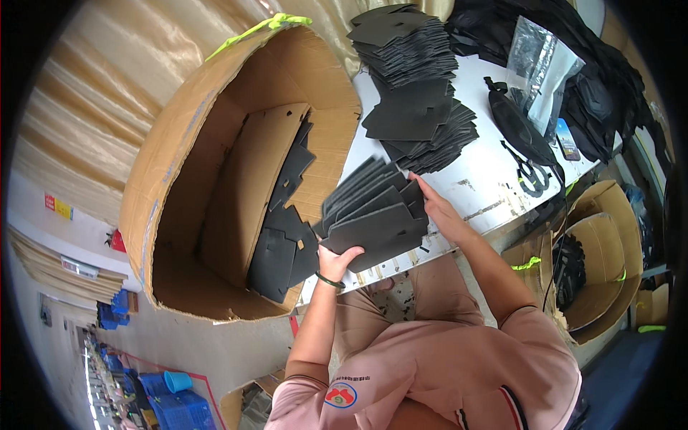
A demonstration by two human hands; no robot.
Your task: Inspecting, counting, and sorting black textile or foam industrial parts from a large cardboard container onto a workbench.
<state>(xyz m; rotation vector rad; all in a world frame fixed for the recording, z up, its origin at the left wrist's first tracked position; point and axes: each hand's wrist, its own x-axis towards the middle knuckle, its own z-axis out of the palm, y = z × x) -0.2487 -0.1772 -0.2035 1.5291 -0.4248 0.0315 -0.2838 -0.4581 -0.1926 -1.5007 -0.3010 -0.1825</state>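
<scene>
While the person is sitting close against the near edge of the white table (480,183), both hands are working one fanned bundle of dark grey foam sheets (373,215). The left hand (337,264) is closing around the bundle's near lower corner, fingers curled over the edge, a green band showing on the wrist. The right hand (438,208) is pressing flat against the bundle's right side, fingers extended, not wrapped around it. The bundle is hanging over the table's left edge, just beside the open cardboard box (215,179).

Left of it, inside that box, more foam sheets (283,236) are leaning on a cardboard divider (247,193). Farther along the table, two tall sheet stacks (412,86) are standing, with scissors (529,174) to the right.

Risk, judged: the bundle is already splaying. With only one hand truly gripping, outer sheets could be slipping free and dropping between table and box.
</scene>
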